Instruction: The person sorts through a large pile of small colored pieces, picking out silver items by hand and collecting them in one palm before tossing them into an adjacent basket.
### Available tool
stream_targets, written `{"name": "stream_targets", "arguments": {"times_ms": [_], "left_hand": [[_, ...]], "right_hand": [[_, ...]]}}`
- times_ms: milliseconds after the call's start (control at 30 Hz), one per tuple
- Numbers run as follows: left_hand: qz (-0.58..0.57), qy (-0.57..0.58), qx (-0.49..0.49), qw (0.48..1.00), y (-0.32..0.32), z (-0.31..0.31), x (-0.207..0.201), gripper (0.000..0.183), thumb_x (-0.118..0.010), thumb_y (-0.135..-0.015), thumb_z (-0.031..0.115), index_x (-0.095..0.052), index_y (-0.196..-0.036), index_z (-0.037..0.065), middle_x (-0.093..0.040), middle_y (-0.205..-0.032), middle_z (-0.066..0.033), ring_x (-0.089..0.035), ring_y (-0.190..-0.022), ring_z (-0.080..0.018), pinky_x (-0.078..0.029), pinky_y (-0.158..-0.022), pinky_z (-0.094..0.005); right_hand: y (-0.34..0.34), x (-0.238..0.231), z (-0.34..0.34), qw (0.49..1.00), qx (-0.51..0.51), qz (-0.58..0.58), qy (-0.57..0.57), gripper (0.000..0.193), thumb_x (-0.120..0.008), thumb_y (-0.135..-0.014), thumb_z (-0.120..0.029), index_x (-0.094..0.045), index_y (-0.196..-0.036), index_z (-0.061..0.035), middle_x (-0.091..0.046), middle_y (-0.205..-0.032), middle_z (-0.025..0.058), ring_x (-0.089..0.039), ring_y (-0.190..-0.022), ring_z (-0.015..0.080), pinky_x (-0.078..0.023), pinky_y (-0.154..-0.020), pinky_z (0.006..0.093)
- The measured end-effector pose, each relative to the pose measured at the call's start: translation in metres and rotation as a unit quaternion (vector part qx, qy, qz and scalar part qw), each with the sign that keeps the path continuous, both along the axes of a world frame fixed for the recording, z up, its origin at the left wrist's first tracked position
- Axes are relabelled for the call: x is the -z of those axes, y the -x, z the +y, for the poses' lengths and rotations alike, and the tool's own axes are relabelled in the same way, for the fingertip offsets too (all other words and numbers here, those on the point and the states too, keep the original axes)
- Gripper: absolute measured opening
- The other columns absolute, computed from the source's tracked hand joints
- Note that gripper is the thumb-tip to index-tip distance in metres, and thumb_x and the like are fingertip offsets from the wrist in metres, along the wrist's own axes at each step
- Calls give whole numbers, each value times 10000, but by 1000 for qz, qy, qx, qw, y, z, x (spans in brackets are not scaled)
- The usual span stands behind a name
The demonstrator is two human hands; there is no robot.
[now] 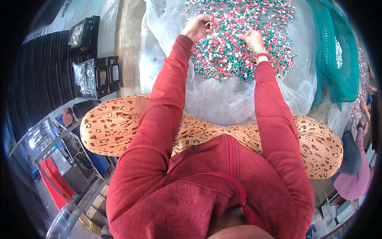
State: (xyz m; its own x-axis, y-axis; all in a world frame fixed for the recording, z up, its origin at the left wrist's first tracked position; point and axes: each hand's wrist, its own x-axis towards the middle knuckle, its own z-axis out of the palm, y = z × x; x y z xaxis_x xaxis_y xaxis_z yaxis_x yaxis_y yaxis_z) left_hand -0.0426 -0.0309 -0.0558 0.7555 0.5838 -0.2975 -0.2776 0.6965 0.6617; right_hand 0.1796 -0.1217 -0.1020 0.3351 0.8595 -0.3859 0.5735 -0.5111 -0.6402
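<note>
Many small red, green and white pieces point(234, 59), too small to name, lie spread over a sheer white net point(223, 99) in front of me. My left hand point(197, 28) is curled closed above the left edge of the spread, with a small white piece point(207, 24) showing at its fingertips. Over the middle of the pieces, my right hand point(253, 40) is closed in a pinch, thumb and fingers together. What it holds, if anything, is too small to make out. A red bracelet circles my right wrist.
A green mesh basket point(338, 79) with white bits in it stands at the right. Black crates point(108, 75) with clear bags are stacked at the left. Beyond the basket, another person's arm point(360, 145) reaches toward more coloured pieces point(357, 107).
</note>
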Motion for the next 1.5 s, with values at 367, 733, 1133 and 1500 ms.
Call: {"name": "stream_targets", "arguments": {"times_ms": [367, 733, 1133, 1500], "left_hand": [[534, -624, 252, 512, -49, -36, 25, 197, -655, -694, 266, -662, -845, 140, -636, -776, -119, -614, -753, -273, -481, -698, -383], [32, -37, 32, 998, -12, -3, -27, 150, -440, -776, 188, -409, -683, 75, -427, -699, -11, -318, -526, -74, -255, -422, -172], [184, 27, 48, 981, 2, -5, -12, 146, -471, -804, 140, -542, -827, 15, -395, -664, 30, -301, -477, -15, -218, -350, -154], [693, -417, 58, 585, -17, -15, 47, 392, -735, -627, 359, -650, -842, 42, -636, -845, -162, -615, -811, -304, -478, -738, -391]], "right_hand": [[-60, -23, -54, 497, 194, 813, -235, 149, -452, -831, -143, -492, -814, -1, -361, -588, 34, -314, -442, 107, -243, -392, 218], [-11, -23, -29, 959, -23, 190, -211, 254, -649, -743, -310, -683, -891, -106, -650, -774, 42, -598, -716, 134, -458, -661, 287], [-4, 5, -31, 995, 53, -65, 46, 232, -611, -736, -303, -669, -829, -99, -641, -807, 144, -618, -798, 312, -481, -721, 385], [-40, -38, -48, 767, 156, 607, -141, 135, -655, -760, -194, -546, -753, -114, -342, -558, -71, -303, -473, 37, -236, -425, 190]]}}
